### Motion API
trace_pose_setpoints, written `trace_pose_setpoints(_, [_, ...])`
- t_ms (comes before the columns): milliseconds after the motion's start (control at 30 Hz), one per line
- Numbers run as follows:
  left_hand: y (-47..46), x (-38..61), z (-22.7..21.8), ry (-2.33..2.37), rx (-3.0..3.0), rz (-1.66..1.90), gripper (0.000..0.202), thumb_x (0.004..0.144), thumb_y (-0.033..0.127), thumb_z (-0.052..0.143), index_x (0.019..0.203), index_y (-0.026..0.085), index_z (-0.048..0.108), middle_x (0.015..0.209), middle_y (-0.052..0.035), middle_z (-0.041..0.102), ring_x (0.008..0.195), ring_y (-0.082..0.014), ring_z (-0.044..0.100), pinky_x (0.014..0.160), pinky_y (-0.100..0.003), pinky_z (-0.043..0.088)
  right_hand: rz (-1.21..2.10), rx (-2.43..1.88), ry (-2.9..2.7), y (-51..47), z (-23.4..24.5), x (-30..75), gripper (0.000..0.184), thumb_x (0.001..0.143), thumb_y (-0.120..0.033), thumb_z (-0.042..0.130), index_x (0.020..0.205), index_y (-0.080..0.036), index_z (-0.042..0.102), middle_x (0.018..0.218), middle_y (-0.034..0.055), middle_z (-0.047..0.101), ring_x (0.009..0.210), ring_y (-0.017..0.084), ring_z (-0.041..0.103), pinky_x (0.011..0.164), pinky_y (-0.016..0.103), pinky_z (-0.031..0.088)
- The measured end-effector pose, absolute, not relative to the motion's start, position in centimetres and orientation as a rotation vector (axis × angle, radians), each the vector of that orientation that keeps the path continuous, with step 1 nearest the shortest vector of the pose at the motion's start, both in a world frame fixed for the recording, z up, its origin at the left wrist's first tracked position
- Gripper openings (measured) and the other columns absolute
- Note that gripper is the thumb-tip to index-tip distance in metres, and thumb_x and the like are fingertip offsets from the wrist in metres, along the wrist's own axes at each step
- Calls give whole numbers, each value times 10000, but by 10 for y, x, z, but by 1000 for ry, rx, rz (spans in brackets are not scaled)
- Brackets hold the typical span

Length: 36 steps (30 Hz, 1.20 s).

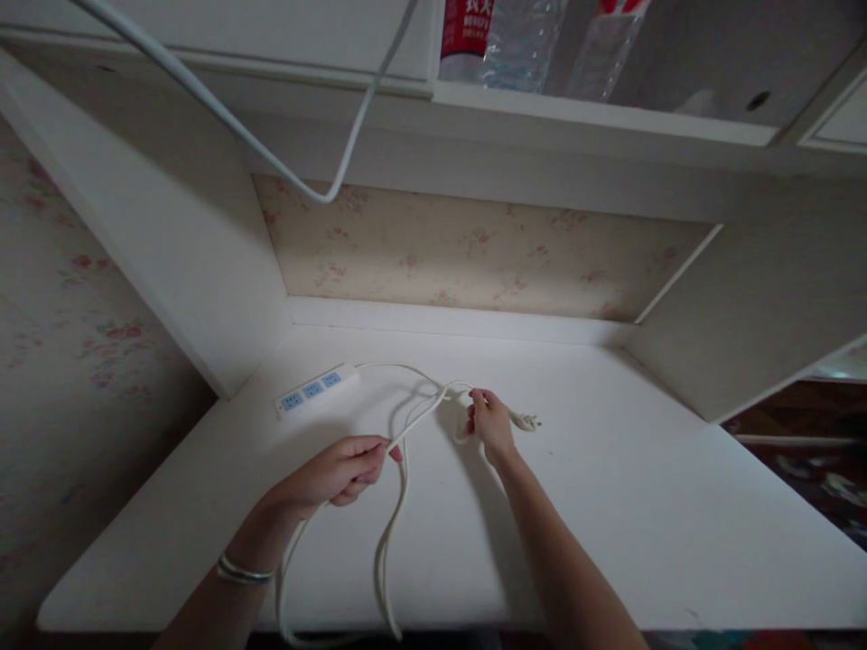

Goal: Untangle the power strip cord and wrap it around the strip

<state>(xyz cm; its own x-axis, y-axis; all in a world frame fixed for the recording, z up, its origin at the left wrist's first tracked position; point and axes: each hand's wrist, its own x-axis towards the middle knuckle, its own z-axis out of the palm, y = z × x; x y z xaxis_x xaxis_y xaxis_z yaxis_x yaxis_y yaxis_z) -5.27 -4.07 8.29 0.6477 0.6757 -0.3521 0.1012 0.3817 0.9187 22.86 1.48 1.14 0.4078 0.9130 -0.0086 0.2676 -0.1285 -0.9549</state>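
Plastic bottles sit on a white shelf, far right; flowered wallpaper shows at left and far.

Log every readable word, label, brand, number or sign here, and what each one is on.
"NONGFU": white letters on the red-labelled bottle on the upper shelf.
Above it, on the same label: Chinese characters, probably "农夫", cut by the picture's top edge.
Below it: a small line, too blurred to read.
Clear bottle with red at its top: no readable text.
Power strip: no readable text.
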Motion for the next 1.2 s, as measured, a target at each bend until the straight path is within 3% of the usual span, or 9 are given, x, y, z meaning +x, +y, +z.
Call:
trace_pose_setpoints(200, [-27, -90, 122, 741, 1133, 702, 341, 836, 494, 613, 959, 176, 594, 575, 98, 237, 432, -18, 93, 369, -148, 82, 699, -1841, -1128, 42, 18, 276, 298, 833, -411, 495, 808, -167, 664, 505, -20, 571, 383, 116, 508, 461, 228, 390])
trace_pose_setpoints(500, [-11, -84, 183, 621, 1169, 1051, 279, 836, 416, 640, 1017, 204, 628, 586, 77, 282, 427, -22, 148, 371, -131, 137, 689, -2047, -1371, 47, 25, 296, 141, 697, -247, 662, 563, -203, 652, 457, 10, 569, 536, 184, 597, 608, 289, 443])
trace_pose_setpoints(567, [-7, -76, 194, 682, 1233, 1102, 277, 842, 409, 635, 1023, 200, 630, 589, 71, 291, 421, -20, 174, 376, -133, 129, 651, -2029, -1422, 44, 32, 292, 9, 671, -214, 687, 664, -209, 690, 592, 35, 645, 649, 200, 631, 669, 296, 460])
trace_pose_setpoints(733, [0, -51, 214, 772, 1357, 1052, 259, 862, 377, 606, 1023, 177, 644, 575, 63, 320, 405, -22, 197, 361, -145, 115, 566, -1839, -1524, 25, 86, 253, 401, 756, -312, 682, 1142, -208, 652, 1057, 98, 653, 912, 199, 617, 829, 311, 467])
trace_pose_setpoints(800, [-1, -39, 219, 745, 1437, 994, 261, 871, 368, 594, 1022, 164, 653, 571, 56, 348, 411, -29, 226, 357, -152, 141, 870, -1448, -1664, 9, 121, 223, 403, 810, -389, 645, 1174, -217, 632, 1049, 75, 648, 832, 169, 606, 780, 307, 497])
trace_pose_setpoints(867, [-2, -27, 224, 705, 1533, 976, 263, 882, 370, 579, 1015, 158, 660, 577, 45, 390, 428, -41, 273, 361, -160, 181, 1346, -975, -1819, -11, 155, 190, 471, 848, -418, 604, 1291, -267, 545, 1202, 70, 596, 863, 154, 605, 715, 284, 528])
trace_pose_setpoints(933, [-3, -16, 229, 689, 1623, 1013, 261, 894, 366, 564, 1017, 157, 661, 606, 31, 445, 455, -50, 321, 381, -166, 225, 1523, -712, -1871, -27, 177, 159, 539, 809, -399, 667, 1310, -279, 510, 1281, 75, 548, 848, 139, 607, 662, 252, 542])
trace_pose_setpoints(1100, [-1, -1, 238, 654, 1638, 1222, 265, 929, 372, 516, 1029, 151, 624, 633, 32, 456, 514, -59, 390, 459, -170, 308, 1594, -738, -1896, -36, 181, 107, 303, 882, -461, 558, 1019, -193, 594, 987, 52, 630, 641, 109, 631, 493, 206, 524])
trace_pose_setpoints(1200, [6, -2, 242, 623, 1577, 1270, 259, 922, 362, 538, 1056, 152, 608, 658, 26, 481, 543, -63, 437, 497, -173, 351, 1497, -770, -1888, -26, 179, 97, 284, 910, -458, 507, 866, -187, 583, 774, 12, 615, 621, 113, 634, 499, 211, 543])
